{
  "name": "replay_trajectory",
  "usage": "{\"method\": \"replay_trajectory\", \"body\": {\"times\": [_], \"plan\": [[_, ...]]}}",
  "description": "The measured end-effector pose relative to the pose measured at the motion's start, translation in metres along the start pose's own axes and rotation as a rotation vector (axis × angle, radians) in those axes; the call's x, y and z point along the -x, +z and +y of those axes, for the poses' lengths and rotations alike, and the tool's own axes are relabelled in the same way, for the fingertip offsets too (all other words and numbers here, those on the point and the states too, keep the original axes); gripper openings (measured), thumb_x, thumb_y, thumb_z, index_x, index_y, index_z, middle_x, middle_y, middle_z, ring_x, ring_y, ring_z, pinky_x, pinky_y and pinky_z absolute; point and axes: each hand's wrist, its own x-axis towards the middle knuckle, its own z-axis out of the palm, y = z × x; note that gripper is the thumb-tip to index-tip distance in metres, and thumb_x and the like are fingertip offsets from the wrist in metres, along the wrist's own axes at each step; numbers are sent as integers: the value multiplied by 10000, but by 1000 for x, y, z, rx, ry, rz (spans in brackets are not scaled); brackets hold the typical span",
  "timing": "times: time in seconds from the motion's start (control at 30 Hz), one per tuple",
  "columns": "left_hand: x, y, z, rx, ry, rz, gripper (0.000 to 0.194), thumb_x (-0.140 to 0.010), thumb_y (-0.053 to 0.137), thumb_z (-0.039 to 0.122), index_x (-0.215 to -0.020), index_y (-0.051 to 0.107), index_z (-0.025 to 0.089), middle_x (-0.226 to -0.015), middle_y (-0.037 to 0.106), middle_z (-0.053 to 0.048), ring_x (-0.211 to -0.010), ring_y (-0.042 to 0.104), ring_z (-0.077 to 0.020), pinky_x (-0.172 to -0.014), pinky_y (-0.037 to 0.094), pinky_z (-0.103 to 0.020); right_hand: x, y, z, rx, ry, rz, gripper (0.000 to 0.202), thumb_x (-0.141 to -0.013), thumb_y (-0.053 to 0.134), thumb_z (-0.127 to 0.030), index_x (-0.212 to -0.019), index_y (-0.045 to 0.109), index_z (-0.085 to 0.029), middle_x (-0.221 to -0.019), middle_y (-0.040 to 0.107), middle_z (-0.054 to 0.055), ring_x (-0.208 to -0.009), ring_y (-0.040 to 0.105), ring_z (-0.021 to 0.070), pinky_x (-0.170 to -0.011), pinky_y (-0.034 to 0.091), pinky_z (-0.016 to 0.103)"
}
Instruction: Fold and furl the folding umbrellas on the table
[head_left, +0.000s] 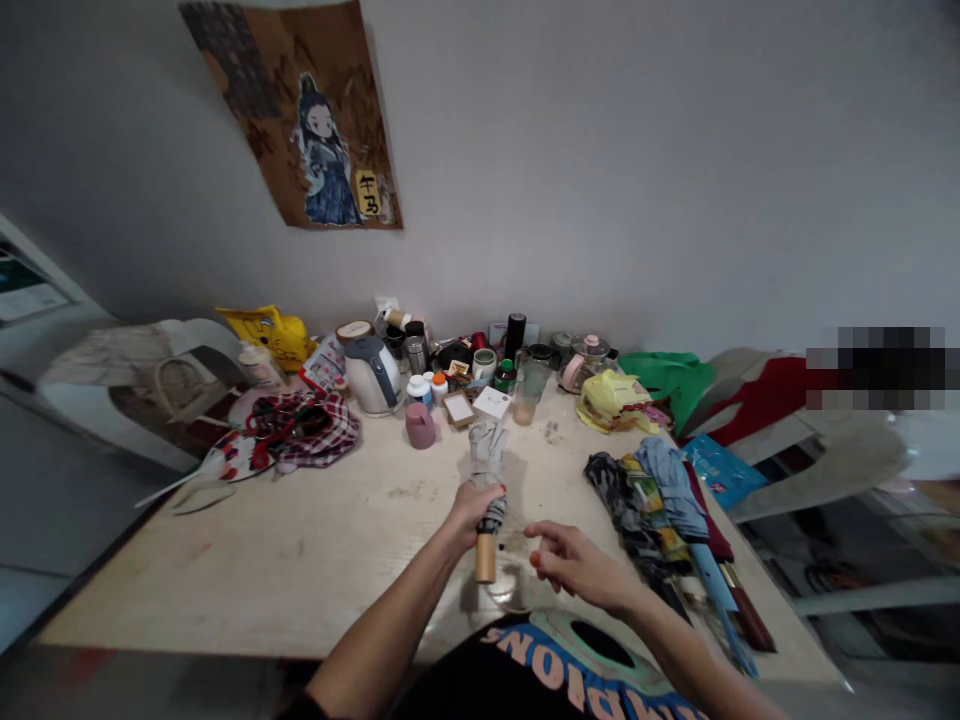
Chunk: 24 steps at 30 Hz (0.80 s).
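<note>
A folded grey umbrella [487,450] with a light wooden handle stands out toward the middle of the table, its handle pointing at my body. My left hand [472,508] is wrapped round its lower canopy, just above the handle. To the right of the handle, my right hand [566,562] is held apart from the umbrella with its fingers spread and slightly bent, nothing in them. Several folded umbrellas lie side by side at the right, among them a black-and-grey one [619,500] and a light blue one [671,485].
Along the wall stand a kettle [371,375], a pink cup [420,426], small boxes, bottles and a glass teapot. A plaid cloth bag [330,430] lies at the left of the table [300,570]. Yellow and green bags sit at the back right, with chairs on both sides.
</note>
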Motion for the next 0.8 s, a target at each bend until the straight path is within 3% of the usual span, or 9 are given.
{"method": "replay_trajectory", "body": {"times": [0.13, 0.23, 0.3, 0.43, 0.53, 0.6, 0.7, 0.8], "plan": [[1, -36, -8, -49, -8, 55, 252, -528, 762, 194, -714, 609, 118, -543, 583, 13, -450, 511, -90, -451, 366, -217, -7, -12, 19, -1, 40, 80, 440, -781, 596, -395, -1120, 582, -116, -641, 558, -35, -501, 464, 79, -422, 305, 187], [-4, -39, -13, -50, 13, 51, 254, -538, 756, 208, -724, 603, 125, -564, 586, 16, -475, 518, -89, -473, 384, -219, -17, -9, 29, -22, 88, 121, 422, -757, 638, -395, -1067, 602, -111, -652, 569, -23, -534, 489, 89, -436, 317, 191], [-9, -29, -16, -38, 31, 25, 248, -538, 746, 184, -729, 597, 129, -571, 582, 23, -487, 511, -83, -482, 381, -213, -23, -3, 35, -122, 125, 155, 443, -730, 682, -400, -1064, 593, -123, -714, 591, -8, -596, 534, 99, -473, 355, 192], [-18, 9, -30, 6, 42, -63, 225, -560, 712, 172, -732, 569, 142, -560, 550, 43, -498, 495, -80, -494, 374, -209, -35, 9, 43, -520, 228, 155, 654, -655, 770, -455, -1178, 478, -191, -870, 629, 17, -706, 614, 127, -602, 456, 237], [-18, 36, -46, 20, 34, -115, 260, -562, 719, 183, -757, 549, 157, -577, 543, 54, -513, 494, -82, -512, 383, -212, -42, 16, 52, -665, 154, 137, 710, -587, 811, -420, -1171, 461, -217, -864, 633, 3, -689, 608, 139, -613, 472, 266], [-16, 48, -57, 19, 15, -169, 290, -571, 736, 231, -782, 550, 159, -608, 559, 46, -539, 513, -94, -533, 403, -225, -44, 19, 60, -662, 82, 217, 652, -510, 823, -281, -1069, 498, -200, -807, 626, -18, -659, 585, 132, -594, 463, 250], [-10, 53, -65, 3, -18, -280, 370, -571, 773, 313, -835, 573, 148, -721, 621, 7, -637, 571, -113, -607, 439, -236, -37, 19, 69, -653, 67, 366, 521, -474, 739, -146, -942, 514, -195, -677, 574, -60, -534, 499, 95, -507, 397, 213], [-8, 43, -66, -45, -76, -369, 449, -541, 821, 360, -857, 587, 142, -764, 638, -7, -653, 576, -104, -600, 414, -218, -19, 10, 74, -726, 98, 357, 303, -570, 679, -257, -822, 523, -195, -620, 516, -47, -495, 456, 86, -483, 369, 211]]}}
